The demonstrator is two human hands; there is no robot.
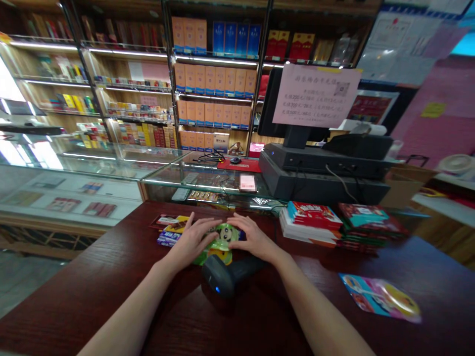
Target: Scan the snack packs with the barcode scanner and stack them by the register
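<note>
A: Where does the green packet (227,236) lie in the head view?

B: On the dark wooden counter (111,296), between the person's two hands and just beyond the black scanner (220,279), with a panda face showing on its front.

A: And the hands?

B: The left hand (193,241) is partly open, its fingers stretched over the packet's left side. The right hand (255,239) makes a wide curve, thumb and fingers spread, with the thumb at the packet's right edge. Whether either one truly pinches it, B cannot tell.

A: How would it handle?

B: It looks light, a judgement from its glossy, plastic-like surface. The face probably gives a little and may be slick under dry fingertips. The side edges seem the best hold, one hand to each, without squeezing the middle, in case the contents crush.

A: What stays hidden?

B: The left hand covers part of the packet's left side and part of the colourful packets (169,238) beside it. The scanner's head hides some of the near edge, and its handle runs out of sight below the right wrist. The yellow patch low on the green may be a second piece rather than print; the blur leaves that open. The packet's underside cannot be seen, and its lettering is too small to read.
</note>
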